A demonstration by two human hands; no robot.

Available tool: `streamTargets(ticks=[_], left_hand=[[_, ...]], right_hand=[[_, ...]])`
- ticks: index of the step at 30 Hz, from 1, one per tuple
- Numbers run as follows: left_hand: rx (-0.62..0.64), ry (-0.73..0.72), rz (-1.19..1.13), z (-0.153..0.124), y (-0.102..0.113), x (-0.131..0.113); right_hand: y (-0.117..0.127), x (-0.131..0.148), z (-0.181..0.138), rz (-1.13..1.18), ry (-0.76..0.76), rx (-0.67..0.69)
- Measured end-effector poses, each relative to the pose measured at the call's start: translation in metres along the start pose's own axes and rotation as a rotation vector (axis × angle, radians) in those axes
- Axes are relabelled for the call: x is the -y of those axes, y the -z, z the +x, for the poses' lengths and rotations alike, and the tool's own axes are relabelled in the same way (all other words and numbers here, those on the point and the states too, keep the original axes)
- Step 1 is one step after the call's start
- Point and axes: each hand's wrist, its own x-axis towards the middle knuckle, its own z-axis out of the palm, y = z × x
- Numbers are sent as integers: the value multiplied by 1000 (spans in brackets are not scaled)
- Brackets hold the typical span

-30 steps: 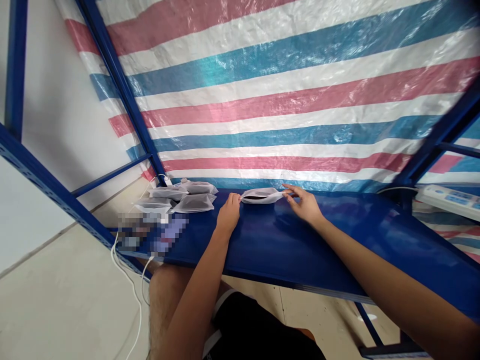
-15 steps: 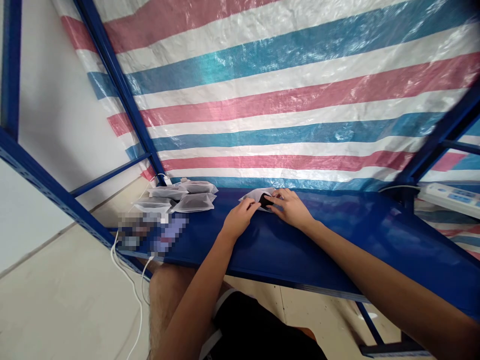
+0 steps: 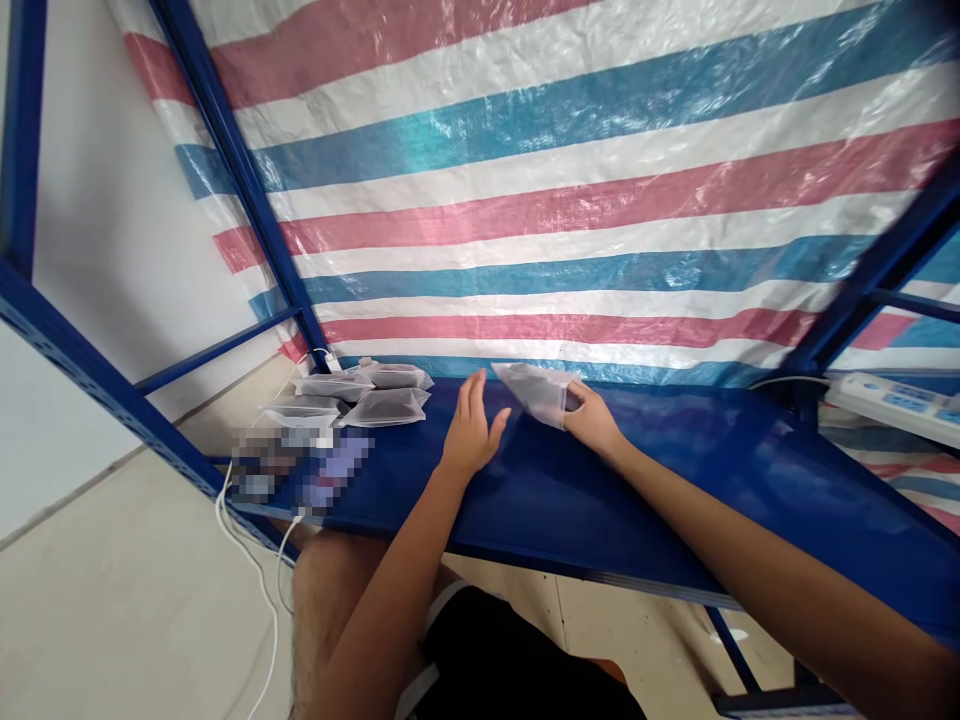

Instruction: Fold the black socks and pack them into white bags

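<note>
A frosted, see-through plastic bag is tilted above the far part of the blue shelf. My right hand grips it at its right end, fingers partly hidden at the bag's mouth. Something dark shows dimly there by the fingertips; I cannot make out its shape. To the left of the bag is my left hand, empty, thumb and fingers apart, not touching it. Similar frosted bags lie grouped on the shelf's left part.
Blurred-out items lie at the shelf's left front, with a white cable hanging down. A power strip is at the right. Blue posts frame the shelf, and a striped tarp hangs behind.
My left hand has let go and moved left, its fingers opening. The bag is now raised and tilted in my right hand. The black thing seen plainly before is mostly covered.
</note>
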Motion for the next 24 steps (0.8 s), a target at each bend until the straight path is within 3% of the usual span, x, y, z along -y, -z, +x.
streamTargets(ticks=[4, 8, 11, 17, 24], left_hand=[[176, 228, -312, -1, 4, 5], [292, 277, -370, -1, 9, 1], [274, 309, -425, 0, 11, -4], [166, 438, -546, 1, 6, 6], [42, 582, -522, 3, -2, 25]], right_hand=[[-10, 6, -9, 429, -287, 116], [-20, 13, -17, 516, -373, 309], [-19, 17, -18, 529, -373, 354], [-13, 13, -14, 544, -472, 316], [-5, -4, -2, 518, -505, 187]])
